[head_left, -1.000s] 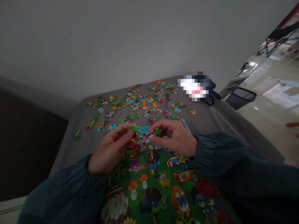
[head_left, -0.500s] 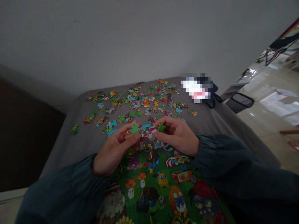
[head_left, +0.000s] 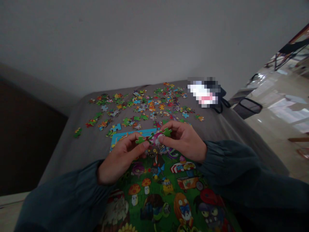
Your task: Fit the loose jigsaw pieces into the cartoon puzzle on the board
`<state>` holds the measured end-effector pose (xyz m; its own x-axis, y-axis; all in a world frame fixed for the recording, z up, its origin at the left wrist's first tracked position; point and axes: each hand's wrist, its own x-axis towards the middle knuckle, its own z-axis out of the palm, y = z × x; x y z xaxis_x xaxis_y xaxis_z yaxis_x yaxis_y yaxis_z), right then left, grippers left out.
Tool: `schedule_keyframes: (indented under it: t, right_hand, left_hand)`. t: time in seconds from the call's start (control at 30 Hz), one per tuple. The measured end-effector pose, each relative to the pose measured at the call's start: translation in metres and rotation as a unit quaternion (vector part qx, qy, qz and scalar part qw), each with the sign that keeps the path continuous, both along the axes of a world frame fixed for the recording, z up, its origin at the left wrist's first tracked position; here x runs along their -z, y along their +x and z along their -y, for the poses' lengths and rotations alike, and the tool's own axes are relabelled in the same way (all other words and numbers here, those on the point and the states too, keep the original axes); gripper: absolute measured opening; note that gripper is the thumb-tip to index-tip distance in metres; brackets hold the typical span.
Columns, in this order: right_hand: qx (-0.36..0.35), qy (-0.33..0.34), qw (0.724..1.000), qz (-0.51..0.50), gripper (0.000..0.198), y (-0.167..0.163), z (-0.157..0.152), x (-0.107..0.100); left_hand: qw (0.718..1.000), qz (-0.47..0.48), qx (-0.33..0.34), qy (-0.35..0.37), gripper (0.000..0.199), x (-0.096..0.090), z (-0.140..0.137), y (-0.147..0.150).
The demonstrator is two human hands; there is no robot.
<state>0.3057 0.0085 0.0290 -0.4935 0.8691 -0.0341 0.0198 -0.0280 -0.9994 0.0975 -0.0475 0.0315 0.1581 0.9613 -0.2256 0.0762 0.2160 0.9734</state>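
My left hand pinches a green and brown puzzle piece between thumb and fingers. Opposite it, my right hand grips a puzzle piece with pink, white and green print, its green knob poking out by the fingertips. The two pieces meet edge to edge in the air; whether they are locked together I cannot tell. Below them lies a large green picture sheet printed with cartoon plants and zombies, its light blue border showing at the far edge. My hands hide part of its upper area.
Many loose puzzle pieces are scattered over the grey cloth-covered surface beyond the sheet. A dark strapped object, partly blurred out, lies at the back right. A pale wall rises behind.
My left hand has turned its piece from upright to flatter and brought it against the piece in my right hand. The right hand has barely moved.
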Motion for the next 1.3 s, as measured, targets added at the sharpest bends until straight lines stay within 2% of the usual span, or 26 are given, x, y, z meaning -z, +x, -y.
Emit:
schedule_keyframes:
  t: [0.23,0.47,0.63,0.73,0.83,0.93,1.03,1.13,1.3]
  right_hand:
    - [0.014,0.02,1.0,0.015,0.024,0.0,0.001,-0.001]
    - [0.014,0.073,0.996,0.039,0.024,-0.002,0.003,0.003]
    - [0.006,0.135,0.99,0.032,0.025,-0.001,0.005,0.005]
    - [-0.003,0.184,0.981,0.059,0.024,0.001,0.006,0.005]
    - [-0.004,0.235,0.968,0.09,0.023,0.003,0.007,0.006]
    - [-0.024,0.303,0.946,0.116,0.022,0.005,0.008,0.005]
    - [-0.062,0.351,0.923,0.146,0.029,0.007,0.009,0.003]
    - [-0.112,0.356,0.911,0.174,0.039,0.008,0.012,0.001]
    - [-0.175,0.32,0.911,0.191,0.049,0.01,0.015,-0.004]
  left_hand:
    - [1.0,-0.007,0.002,0.011,0.032,-0.004,-0.002,0.004]
    - [0.985,-0.158,-0.01,0.068,0.032,-0.004,-0.001,0.002]
    - [0.972,-0.198,0.007,0.129,0.031,-0.005,-0.004,-0.003]
    - [0.95,-0.243,0.042,0.188,0.027,-0.007,-0.008,-0.006]
    - [0.911,-0.305,0.077,0.266,0.025,-0.006,-0.009,-0.01]
    - [0.874,-0.347,0.088,0.33,0.022,-0.005,-0.007,-0.01]
    - [0.852,-0.362,0.105,0.363,0.019,-0.005,-0.004,-0.009]
    - [0.851,-0.366,0.144,0.348,0.021,-0.008,-0.002,-0.008]
    - [0.886,-0.331,0.194,0.261,0.016,-0.015,0.002,-0.009]
